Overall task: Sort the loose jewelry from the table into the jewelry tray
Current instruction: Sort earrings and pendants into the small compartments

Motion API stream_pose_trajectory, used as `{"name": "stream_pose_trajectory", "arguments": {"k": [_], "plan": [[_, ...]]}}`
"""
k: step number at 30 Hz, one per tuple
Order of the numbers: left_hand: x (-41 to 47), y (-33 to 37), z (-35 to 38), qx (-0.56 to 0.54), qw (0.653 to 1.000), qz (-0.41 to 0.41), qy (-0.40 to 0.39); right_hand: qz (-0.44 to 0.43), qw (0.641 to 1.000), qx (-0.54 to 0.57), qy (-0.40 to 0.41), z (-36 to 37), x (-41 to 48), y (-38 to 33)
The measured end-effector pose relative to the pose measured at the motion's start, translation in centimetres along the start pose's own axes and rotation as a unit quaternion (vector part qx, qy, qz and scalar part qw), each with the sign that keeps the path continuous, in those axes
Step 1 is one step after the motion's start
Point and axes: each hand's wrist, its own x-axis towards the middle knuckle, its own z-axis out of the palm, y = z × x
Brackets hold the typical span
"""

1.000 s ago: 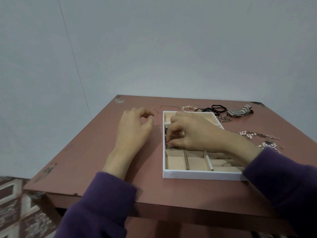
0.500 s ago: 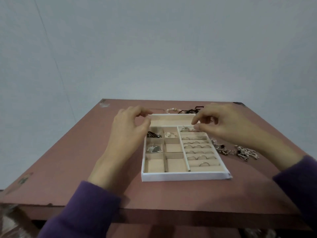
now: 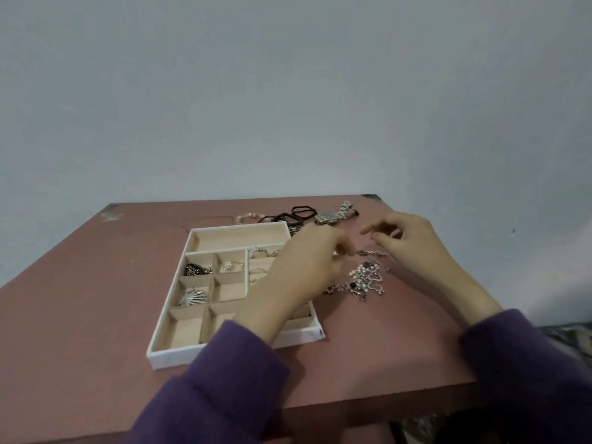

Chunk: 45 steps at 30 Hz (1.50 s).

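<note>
While the left hand [image 3: 304,264] is reaching across the right half of the tray [image 3: 179,355], its fingers are bunching together at the end of a thin metal piece [image 3: 371,252] lying on the table [image 3: 80,315] just right of the tray. I cannot tell whether they are actually pinching it or only touching it. The right hand [image 3: 416,245] is hovering just past that piece, thumb and fingers apart and loosely bent, gripping nothing that shows.

Loose jewelry is sitting in a tangled pile [image 3: 368,280] of silver links and pearls between the 2 hands, near the tray's right wall. More is lying behind the tray: a watch [image 3: 331,216], dark hair ties [image 3: 301,210] and a pale bead bracelet [image 3: 248,216].

Inside the tray, 3 small left compartments are holding pieces: a dark cluster [image 3: 194,270] in the rear left 1, a pearl ring [image 3: 231,266] just beside it, and a silver shell [image 3: 192,298] in the cell in front of the cluster. Rings [image 3: 259,251] are showing in the slotted right section, partly hidden by the left hand. Both arms are wearing purple sleeves [image 3: 224,373].
</note>
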Motion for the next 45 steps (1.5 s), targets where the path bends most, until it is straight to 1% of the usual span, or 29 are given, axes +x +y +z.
{"name": "stream_pose_trajectory", "arguments": {"k": [2,6,9,15,22,26,29,34,36,41,45], "plan": [[0.8,0.0,0.6,0.023,1.000,-0.012,-0.017,-0.001,1.000,-0.011,0.009,0.1,0.2,0.3],[2.1,-0.6,1.2,0.073,0.996,-0.041,-0.012,-0.007,0.999,-0.047,0.009,0.3,0.1,0.3],[3.1,-1.3,1.2,0.101,0.993,-0.058,-0.030,-0.012,0.998,-0.056,0.011,0.3,0.1,0.0],[4.2,-1.6,1.4,0.094,0.991,-0.045,-0.082,-0.011,0.998,-0.058,0.021,0.4,0.3,0.2],[4.6,-1.6,1.9,0.121,0.988,-0.031,-0.086,0.001,0.998,-0.044,0.045,0.3,0.4,0.4],[4.4,-1.3,1.9,0.136,0.985,-0.041,-0.101,0.007,0.997,-0.050,0.051,0.3,0.6,0.5],[4.3,-1.0,1.7,0.130,0.986,-0.038,-0.099,0.010,0.998,-0.052,0.046,0.3,0.6,0.6],[4.3,-1.2,0.8,0.065,0.995,-0.023,-0.069,0.008,0.998,-0.047,0.043,0.2,0.5,0.4],[4.3,-1.2,0.3,0.033,0.998,-0.022,-0.054,0.008,0.999,-0.040,0.021,0.0,0.3,0.2],[4.4,-0.8,-0.9,-0.043,0.999,-0.022,0.002,0.004,0.992,-0.083,-0.099,-0.9,-0.2,-0.4],[4.5,-0.4,-2.0,-0.080,0.995,-0.023,0.058,-0.020,0.982,-0.135,-0.132,-0.9,-0.1,0.3]]}}
